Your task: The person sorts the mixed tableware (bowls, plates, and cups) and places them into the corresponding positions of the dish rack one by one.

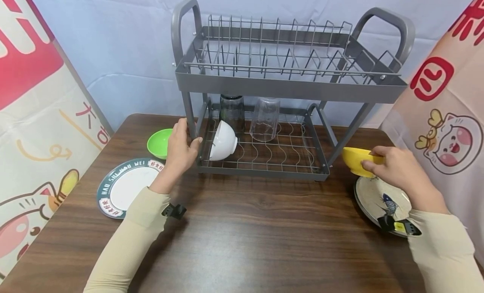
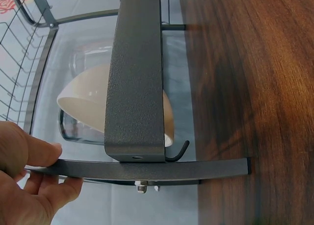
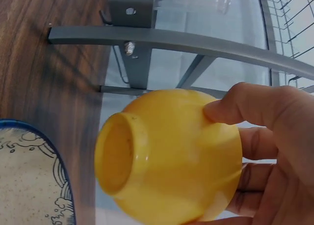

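Observation:
A grey two-tier dish rack (image 1: 291, 89) stands at the back of the table. My left hand (image 1: 182, 146) grips its left front upright, thumb on one side and fingers on the other, as the left wrist view also shows. On the lower tier a white bowl (image 1: 224, 142) leans on its side, near a dark glass (image 1: 232, 112) and a clear glass (image 1: 265, 118), both upside down. To the right of the rack, my right hand (image 1: 401, 169) pinches a yellow bowl (image 3: 181, 156) by its rim and side. The bowl is above a fish-patterned plate (image 1: 378, 196).
Left of the rack lie a green bowl (image 1: 159, 142), partly behind my left hand, and a white plate with a dark green lettered rim (image 1: 126, 186). The rack's upper tier has wire dividers (image 1: 264, 57). Printed cloths (image 1: 450, 129) hang at both sides.

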`<state>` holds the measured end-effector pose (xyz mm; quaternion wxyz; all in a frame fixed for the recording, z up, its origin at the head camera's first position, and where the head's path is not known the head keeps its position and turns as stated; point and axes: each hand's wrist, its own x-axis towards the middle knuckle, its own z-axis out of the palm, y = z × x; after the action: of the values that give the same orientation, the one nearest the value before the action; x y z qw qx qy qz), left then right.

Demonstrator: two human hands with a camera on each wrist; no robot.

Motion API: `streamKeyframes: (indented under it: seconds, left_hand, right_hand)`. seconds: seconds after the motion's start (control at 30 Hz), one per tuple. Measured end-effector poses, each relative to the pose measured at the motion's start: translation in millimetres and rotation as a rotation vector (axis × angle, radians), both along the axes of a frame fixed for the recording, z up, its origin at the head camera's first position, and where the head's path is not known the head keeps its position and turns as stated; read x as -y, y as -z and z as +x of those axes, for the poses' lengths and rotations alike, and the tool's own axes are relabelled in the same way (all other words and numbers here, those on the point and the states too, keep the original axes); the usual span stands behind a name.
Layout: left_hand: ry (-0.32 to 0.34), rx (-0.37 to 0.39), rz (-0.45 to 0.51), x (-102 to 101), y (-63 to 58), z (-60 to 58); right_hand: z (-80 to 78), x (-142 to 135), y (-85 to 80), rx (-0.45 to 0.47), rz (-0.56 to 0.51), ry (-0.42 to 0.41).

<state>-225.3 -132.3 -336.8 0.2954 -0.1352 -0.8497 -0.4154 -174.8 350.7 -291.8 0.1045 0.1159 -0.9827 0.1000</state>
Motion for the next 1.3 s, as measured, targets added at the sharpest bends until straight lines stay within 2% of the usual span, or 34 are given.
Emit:
streamKeyframes:
  seconds: [0.63,1.3]
  left_hand:
    - [-0.006,0.001,0.0,-0.7,0.8,-0.5]
    - [-0.016,0.015,-0.005,-1.2,-0.1,0.2]
  right_hand:
    - [28.8,11.4,-12.2,0.04,0.045,-0.013]
    - [50.3,40.6,-26.1,0.039,0.072,-0.1]
